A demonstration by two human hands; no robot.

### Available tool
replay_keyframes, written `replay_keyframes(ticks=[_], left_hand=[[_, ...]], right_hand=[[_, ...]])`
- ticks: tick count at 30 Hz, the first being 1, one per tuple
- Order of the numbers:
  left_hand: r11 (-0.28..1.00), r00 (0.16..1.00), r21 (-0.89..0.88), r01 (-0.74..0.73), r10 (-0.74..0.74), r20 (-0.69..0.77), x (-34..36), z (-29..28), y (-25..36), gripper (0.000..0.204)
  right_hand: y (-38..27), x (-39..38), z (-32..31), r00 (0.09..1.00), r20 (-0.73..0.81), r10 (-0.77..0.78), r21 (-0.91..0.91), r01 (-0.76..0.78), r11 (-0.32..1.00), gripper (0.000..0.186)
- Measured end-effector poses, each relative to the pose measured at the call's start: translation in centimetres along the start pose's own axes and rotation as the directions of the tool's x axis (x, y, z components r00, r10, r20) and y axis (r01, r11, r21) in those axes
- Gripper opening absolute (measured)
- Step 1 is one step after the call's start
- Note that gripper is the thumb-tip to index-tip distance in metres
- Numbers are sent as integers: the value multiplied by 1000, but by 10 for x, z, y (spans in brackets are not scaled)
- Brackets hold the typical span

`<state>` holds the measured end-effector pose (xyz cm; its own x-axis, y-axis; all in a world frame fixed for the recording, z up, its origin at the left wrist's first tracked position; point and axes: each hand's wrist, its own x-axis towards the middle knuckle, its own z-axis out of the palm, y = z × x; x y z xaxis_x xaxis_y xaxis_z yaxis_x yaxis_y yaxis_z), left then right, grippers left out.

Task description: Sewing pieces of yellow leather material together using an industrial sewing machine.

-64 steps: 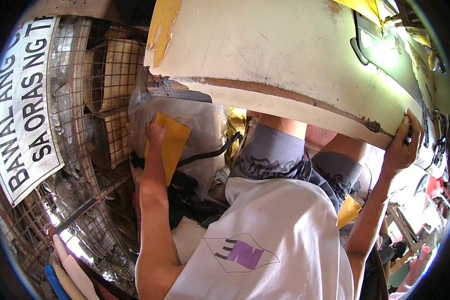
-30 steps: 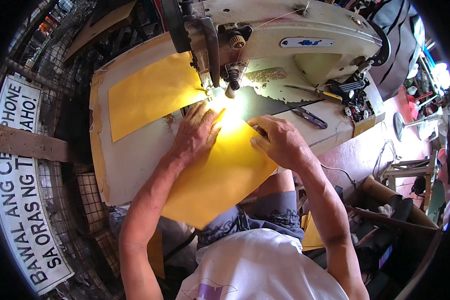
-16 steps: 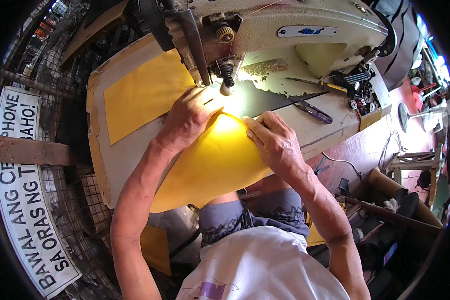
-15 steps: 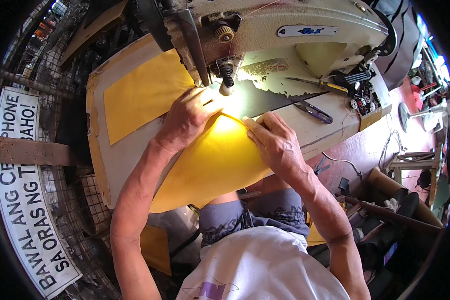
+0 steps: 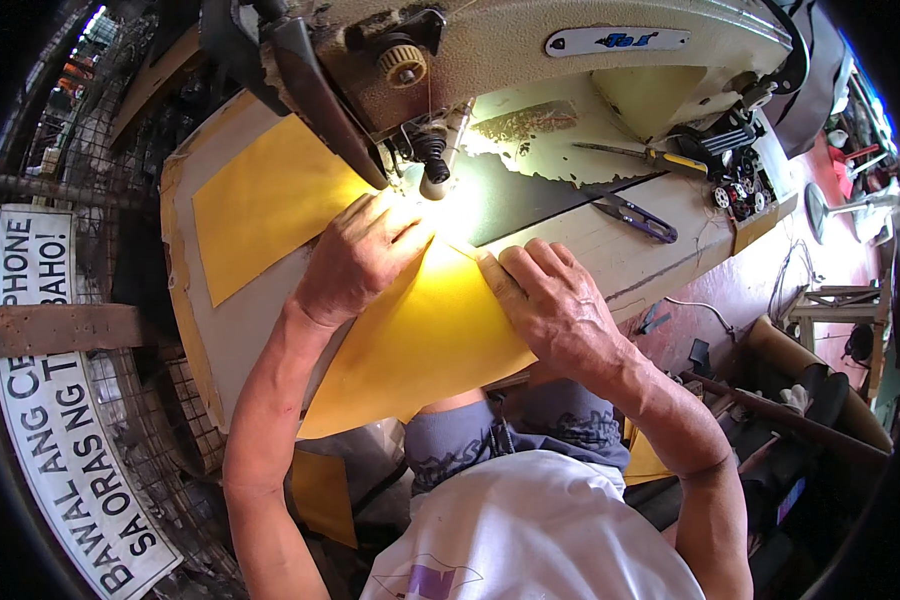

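Observation:
A large yellow fabric panel spans my two hands and droops off the table's front edge toward my lap. My left hand is closed on its upper left edge, close beside the sewing machine's needle area. The fingertips there are washed out by the bright lamp glare. On the upper right edge, my right hand pinches the fabric between thumb and fingers. Another yellow piece lies flat on the table to the left, reaching toward the machine head.
The sewing machine arm crosses above the table. Thread snips and a yellow-handled screwdriver lie to the right, near a tray of bobbins. Wire mesh and a white sign stand at left.
The view has shifted slightly, with the machine head appearing farther left. Both hands keep their hold on the yellow panel, whose edge between them now looks more pinched up.

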<state>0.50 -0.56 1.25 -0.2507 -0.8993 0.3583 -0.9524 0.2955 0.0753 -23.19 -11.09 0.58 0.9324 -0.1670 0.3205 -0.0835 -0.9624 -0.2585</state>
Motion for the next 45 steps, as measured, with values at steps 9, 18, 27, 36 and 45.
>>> replay_keyframes(ticks=[9, 18, 27, 36, 45], left_hand=[[994, 996, 113, 8, -18, 92, 5, -16, 19, 26], [872, 887, 229, 433, -457, 63, -12, 10, 80, 46], [898, 906, 197, 392, -414, 84, -46, -6, 32, 49], [847, 865, 187, 498, -466, -187, -14, 6, 39, 19], [747, 807, 310, 588, -514, -291, -7, 19, 49, 26]], right_hand=[[-5, 4, -3, 999, 50, 8, -70, -5, 998, 35], [-4, 14, -7, 990, 133, 37, -96, -24, 995, 57], [-29, 41, 19, 999, 28, 26, -70, -24, 997, 37], [-33, 50, 35, 1000, -27, -14, -125, 11, 992, 27], [-35, 0, 11, 996, -87, 29, 56, -24, 998, 34]])
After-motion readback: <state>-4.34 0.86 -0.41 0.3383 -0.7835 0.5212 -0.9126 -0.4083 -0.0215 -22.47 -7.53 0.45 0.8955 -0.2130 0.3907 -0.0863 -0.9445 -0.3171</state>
